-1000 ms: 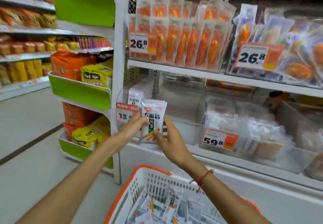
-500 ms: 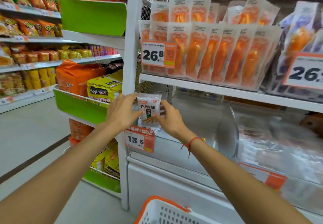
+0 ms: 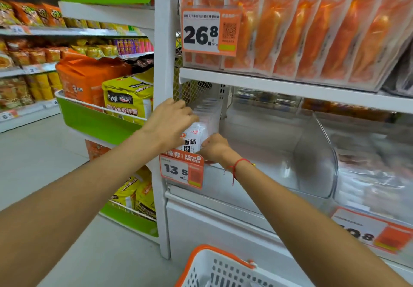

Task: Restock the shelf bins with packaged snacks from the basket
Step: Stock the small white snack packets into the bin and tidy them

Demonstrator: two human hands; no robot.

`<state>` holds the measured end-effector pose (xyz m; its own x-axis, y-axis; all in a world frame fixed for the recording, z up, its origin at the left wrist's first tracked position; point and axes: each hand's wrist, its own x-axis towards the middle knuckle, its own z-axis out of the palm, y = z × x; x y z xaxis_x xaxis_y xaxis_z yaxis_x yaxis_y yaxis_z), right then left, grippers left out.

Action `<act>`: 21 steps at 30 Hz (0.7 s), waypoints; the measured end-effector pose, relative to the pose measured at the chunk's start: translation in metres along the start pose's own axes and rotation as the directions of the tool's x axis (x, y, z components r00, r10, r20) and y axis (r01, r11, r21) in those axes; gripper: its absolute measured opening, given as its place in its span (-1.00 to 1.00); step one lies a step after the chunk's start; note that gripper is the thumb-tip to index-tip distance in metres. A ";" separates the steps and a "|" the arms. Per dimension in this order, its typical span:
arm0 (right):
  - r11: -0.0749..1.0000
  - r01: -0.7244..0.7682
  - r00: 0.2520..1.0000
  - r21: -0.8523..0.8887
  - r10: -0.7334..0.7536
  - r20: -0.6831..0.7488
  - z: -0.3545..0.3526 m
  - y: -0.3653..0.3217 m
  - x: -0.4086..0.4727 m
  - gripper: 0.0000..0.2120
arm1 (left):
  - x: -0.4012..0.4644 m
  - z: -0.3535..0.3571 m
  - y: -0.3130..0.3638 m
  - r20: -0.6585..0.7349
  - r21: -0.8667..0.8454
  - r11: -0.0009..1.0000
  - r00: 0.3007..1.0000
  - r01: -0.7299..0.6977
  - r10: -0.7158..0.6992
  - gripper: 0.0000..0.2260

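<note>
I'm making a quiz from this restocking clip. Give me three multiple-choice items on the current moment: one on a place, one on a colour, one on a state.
1. Where is the white snack packet?
A. In the clear bin above the 13.5 price tag
B. In the basket
C. On the floor

2. What colour is the basket rim?
A. Green
B. Orange
C. Blue

3. How is the packet held?
A. By the left hand alone
B. By neither hand
C. By both hands

Answers: 1 A, the packet stands at the front of the clear bin, just above the 13.5 price tag. 2 B, the rim shows orange over white mesh. 3 C, the left hand and right hand grip it from either side.
</note>
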<state>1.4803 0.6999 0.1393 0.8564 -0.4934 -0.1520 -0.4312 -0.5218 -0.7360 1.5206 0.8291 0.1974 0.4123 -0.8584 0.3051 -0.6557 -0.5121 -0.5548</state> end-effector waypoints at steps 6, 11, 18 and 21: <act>0.997 -0.003 0.999 -0.075 0.006 0.045 -0.001 -0.005 0.002 -0.76 | 0.020 0.008 0.008 0.144 0.117 0.993 0.989 0.002 -0.019 -0.51; 0.999 -0.039 0.990 0.038 0.034 0.138 0.006 -0.010 0.006 -0.90 | 0.020 0.011 0.000 0.120 0.076 0.997 0.993 -0.019 0.010 -0.43; 0.989 -0.070 0.973 0.129 0.039 0.227 0.003 -0.002 0.001 -0.73 | 0.027 0.011 0.006 0.166 0.104 0.994 0.986 -0.013 -0.004 -0.47; 0.980 -0.090 0.954 0.179 0.033 0.298 -0.015 -0.001 -0.020 -0.87 | 0.021 0.004 0.006 0.151 0.076 0.997 0.988 0.027 -0.038 -0.60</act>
<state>1.4591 0.7001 0.1534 0.8873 -0.2808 -0.3658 -0.4486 -0.3425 -0.8255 1.5283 0.8082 0.1976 0.5277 -0.8242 0.2057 -0.5943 -0.5312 -0.6038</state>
